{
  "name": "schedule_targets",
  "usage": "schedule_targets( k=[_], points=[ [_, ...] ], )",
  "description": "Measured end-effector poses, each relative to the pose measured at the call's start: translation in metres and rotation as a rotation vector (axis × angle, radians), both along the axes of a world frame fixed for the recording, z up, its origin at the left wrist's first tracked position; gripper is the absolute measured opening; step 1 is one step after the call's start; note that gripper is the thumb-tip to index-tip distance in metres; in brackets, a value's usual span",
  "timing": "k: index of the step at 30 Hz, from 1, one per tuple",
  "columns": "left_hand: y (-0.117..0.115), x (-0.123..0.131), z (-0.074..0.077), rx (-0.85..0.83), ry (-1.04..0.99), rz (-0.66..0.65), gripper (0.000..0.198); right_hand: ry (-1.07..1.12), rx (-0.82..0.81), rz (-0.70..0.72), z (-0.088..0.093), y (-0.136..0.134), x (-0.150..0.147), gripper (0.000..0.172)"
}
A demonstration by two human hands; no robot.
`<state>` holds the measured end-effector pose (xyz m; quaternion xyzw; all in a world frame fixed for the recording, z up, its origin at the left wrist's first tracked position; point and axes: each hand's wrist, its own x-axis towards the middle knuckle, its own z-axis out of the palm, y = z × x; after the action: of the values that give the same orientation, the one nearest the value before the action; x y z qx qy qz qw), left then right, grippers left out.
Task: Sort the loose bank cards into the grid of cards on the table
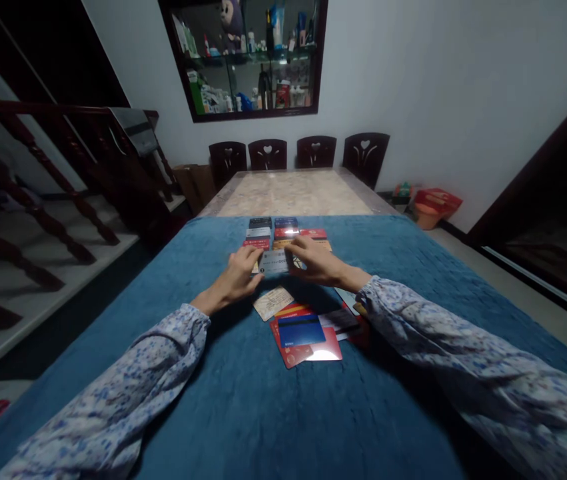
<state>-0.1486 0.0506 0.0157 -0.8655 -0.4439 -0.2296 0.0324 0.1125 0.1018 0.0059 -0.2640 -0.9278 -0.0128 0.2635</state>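
Observation:
My left hand (236, 275) and my right hand (316, 260) both pinch a grey card (273, 263) by its ends, just above the blue cloth (243, 413). Beyond the hands lie several cards in neat rows (283, 232), dark, red and blue. Nearer to me lies a loose pile of cards (308, 333): a beige one (273, 302) at its left, a blue one on top of red ones. Both forearms wear a blue-flecked white sleeve.
The blue cloth covers the near part of a long table; its bare marble top (290, 192) shows farther off. Several dark chairs (316, 151) stand at the far end. A stair railing (38, 173) runs on the left, a red basket (436, 203) sits on the floor right.

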Motion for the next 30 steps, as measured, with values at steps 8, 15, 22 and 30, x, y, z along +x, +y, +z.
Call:
schedule_targets(
  k=[8, 15, 22, 30],
  points=[
    [0.036, -0.014, 0.008, -0.019, 0.049, 0.05, 0.048, -0.049, 0.0, -0.026, 0.011, 0.032, -0.022, 0.036],
    [0.071, -0.025, 0.01, -0.057, 0.077, 0.108, 0.038, -0.095, -0.018, -0.061, 0.014, 0.066, -0.041, 0.028],
    [0.112, -0.033, 0.014, -0.104, 0.097, 0.159, 0.035, -0.151, -0.042, -0.121, 0.02, 0.105, -0.06, 0.027],
    [0.154, -0.039, 0.007, -0.141, 0.127, 0.183, 0.03, -0.216, -0.103, -0.181, 0.017, 0.137, -0.072, 0.028]
  ],
)
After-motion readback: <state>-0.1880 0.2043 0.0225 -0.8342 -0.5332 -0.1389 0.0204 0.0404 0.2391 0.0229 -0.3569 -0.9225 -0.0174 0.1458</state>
